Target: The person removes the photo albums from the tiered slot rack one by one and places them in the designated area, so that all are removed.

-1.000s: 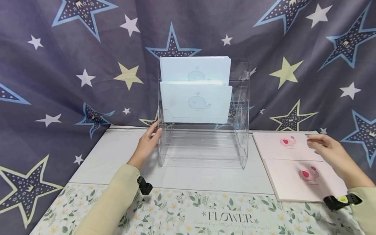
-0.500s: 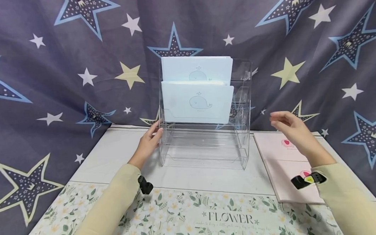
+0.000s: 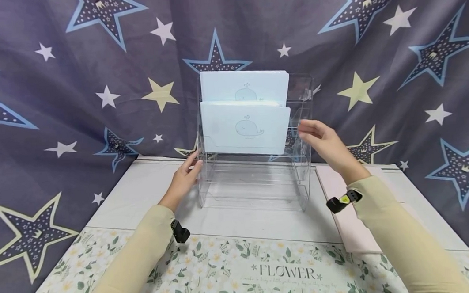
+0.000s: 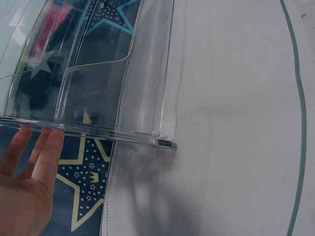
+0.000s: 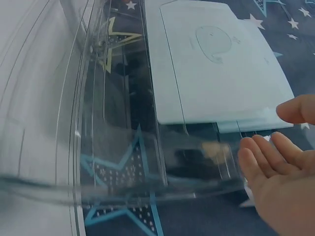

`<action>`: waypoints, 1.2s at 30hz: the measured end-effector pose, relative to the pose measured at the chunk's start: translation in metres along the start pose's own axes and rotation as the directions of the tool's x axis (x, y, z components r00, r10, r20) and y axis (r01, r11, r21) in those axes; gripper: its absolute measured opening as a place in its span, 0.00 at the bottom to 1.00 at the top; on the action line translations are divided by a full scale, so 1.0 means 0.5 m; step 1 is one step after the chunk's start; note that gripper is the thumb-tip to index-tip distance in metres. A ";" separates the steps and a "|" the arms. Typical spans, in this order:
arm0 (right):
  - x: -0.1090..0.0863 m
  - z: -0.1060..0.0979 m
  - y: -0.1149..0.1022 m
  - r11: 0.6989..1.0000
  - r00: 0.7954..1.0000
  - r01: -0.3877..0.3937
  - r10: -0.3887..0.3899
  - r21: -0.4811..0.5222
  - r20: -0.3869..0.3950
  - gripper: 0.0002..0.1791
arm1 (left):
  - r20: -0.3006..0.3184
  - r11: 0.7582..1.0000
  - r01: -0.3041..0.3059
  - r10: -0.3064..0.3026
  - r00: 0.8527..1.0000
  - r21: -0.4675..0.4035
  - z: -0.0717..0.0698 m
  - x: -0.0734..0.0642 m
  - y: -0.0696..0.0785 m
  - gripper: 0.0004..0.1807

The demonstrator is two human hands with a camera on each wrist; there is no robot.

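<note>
A clear acrylic tiered rack (image 3: 256, 180) stands on the table and carries light blue whale-print notebooks (image 3: 245, 126) in its upper tiers. Its lower tiers hold nothing. My left hand (image 3: 183, 181) touches the rack's left side with fingertips; in the left wrist view those fingers (image 4: 47, 157) reach up against the clear side panel. At the rack's right side my right hand (image 3: 323, 144) is raised with its fingers loosely extended. In the right wrist view, that hand (image 5: 285, 167) holds nothing and has its fingertips right at the rack's edge, beside the notebooks.
Pink notebooks (image 3: 343, 211) lie on the table to the right, partly hidden under my right forearm. A floral mat (image 3: 225, 271) with printed lettering covers the front of the table. Behind the rack hangs a dark star-print curtain (image 3: 134, 50).
My right hand has moved left from above the pink notebooks to the right side of the rack. The left hand and the rack have stayed in place.
</note>
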State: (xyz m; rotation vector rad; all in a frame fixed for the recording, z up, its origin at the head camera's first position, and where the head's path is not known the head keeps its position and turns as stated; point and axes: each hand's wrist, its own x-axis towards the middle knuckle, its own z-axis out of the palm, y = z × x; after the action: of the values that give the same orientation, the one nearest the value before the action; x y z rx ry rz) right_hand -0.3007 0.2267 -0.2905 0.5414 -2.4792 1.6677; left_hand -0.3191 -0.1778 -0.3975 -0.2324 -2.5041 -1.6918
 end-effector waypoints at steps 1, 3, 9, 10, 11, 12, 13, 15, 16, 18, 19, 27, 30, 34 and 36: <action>0.007 0.006 -0.001 1.000 1.000 -0.004 0.004 0.008 0.008 0.31 | 0.002 1.000 0.003 -0.003 1.000 -0.001 0.000 0.000 -0.001 0.30; 0.022 0.018 -0.001 1.000 1.000 -0.017 0.017 0.012 0.023 0.32 | 0.003 1.000 0.004 -0.004 1.000 0.000 0.000 0.000 -0.002 0.31; 0.048 0.044 -0.002 1.000 1.000 -0.027 0.027 0.015 -0.014 0.31 | 0.003 1.000 -0.005 0.005 1.000 -0.008 0.000 0.002 -0.002 0.30; 0.050 0.048 -0.002 1.000 0.999 -0.027 0.028 0.011 -0.023 0.31 | 0.002 1.000 -0.005 0.005 1.000 -0.014 0.000 0.002 -0.002 0.30; 0.052 0.051 -0.002 1.000 0.999 -0.031 0.031 0.003 -0.031 0.32 | 0.001 1.000 -0.005 0.005 1.000 -0.018 0.000 0.002 -0.001 0.30; 0.054 0.054 -0.002 0.999 0.998 -0.038 0.038 -0.002 -0.040 0.32 | 0.001 1.000 -0.005 0.005 1.000 -0.024 0.000 0.002 -0.001 0.30; 0.055 0.056 -0.002 0.999 0.998 -0.048 0.048 -0.009 -0.046 0.33 | 0.001 1.000 -0.005 0.005 1.000 -0.030 0.001 0.002 -0.001 0.30; 0.057 0.061 -0.003 0.998 0.997 -0.061 0.060 -0.007 -0.046 0.34 | 0.005 0.999 -0.009 0.009 1.000 -0.033 0.002 0.001 0.000 0.30; 0.058 0.063 -0.003 0.998 0.997 -0.067 0.067 -0.005 -0.044 0.34 | 0.003 0.999 -0.008 0.008 1.000 -0.032 0.003 0.001 0.000 0.30; 0.060 0.068 -0.004 0.997 0.996 -0.078 0.077 -0.014 -0.042 0.34 | 0.003 1.000 -0.008 0.008 1.000 -0.025 0.002 0.001 -0.002 0.30; 0.061 0.070 -0.004 0.997 0.996 -0.078 0.078 -0.014 -0.040 0.34 | 0.003 1.000 -0.008 0.008 1.000 -0.021 0.002 0.001 -0.003 0.30; 0.073 0.080 -0.001 0.994 0.995 -0.085 0.081 -0.063 -0.053 0.27 | 0.005 1.000 -0.005 0.005 1.000 -0.023 0.000 -0.002 0.001 0.31; 0.077 0.085 -0.003 0.993 0.994 -0.104 0.103 -0.050 -0.033 0.26 | 0.011 0.999 0.002 -0.001 1.000 -0.039 0.000 -0.004 0.005 0.31; 0.086 0.090 -0.007 0.992 0.992 -0.129 0.129 0.000 0.003 0.28 | 0.011 0.999 0.004 -0.004 1.000 -0.038 0.002 -0.006 0.007 0.31; 0.092 0.093 -0.008 0.990 0.990 -0.140 0.140 0.020 0.007 0.28 | 0.008 1.000 0.005 -0.005 1.000 -0.025 0.003 -0.005 0.006 0.31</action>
State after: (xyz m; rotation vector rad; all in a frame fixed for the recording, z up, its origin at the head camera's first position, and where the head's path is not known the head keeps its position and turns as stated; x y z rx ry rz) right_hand -0.3369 0.1724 -0.2923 0.3828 -2.5614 1.7438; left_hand -0.3164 -0.1755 -0.3958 -0.2356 -2.4919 -1.7289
